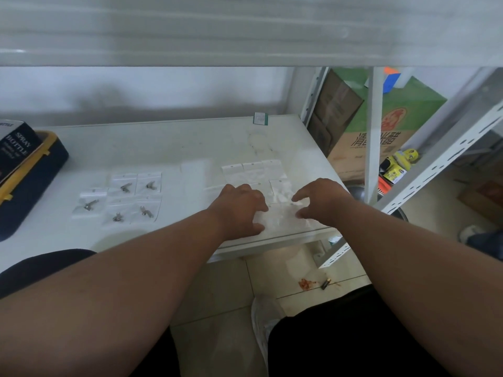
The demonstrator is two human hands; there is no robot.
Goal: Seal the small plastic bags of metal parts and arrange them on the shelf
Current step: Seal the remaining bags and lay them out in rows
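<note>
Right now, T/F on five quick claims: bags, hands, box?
1. Five bags with metal parts lie left of the hands. True.
2. The left hand holds a spray bottle. False: it rests on the clear bags.
3. The right hand is at the shelf's right edge. True.
4. The dark box sits far right. False: far left.
5. Every bag holds metal parts. False: those by the hands look empty.

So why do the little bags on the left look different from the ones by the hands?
The left bags each show a dark metal part inside; the right bags look plain white. The left bags lie untouched; the left hand and right hand reach the right bags. Both groups are small, clear plastic, lying flat on the shelf.
</note>
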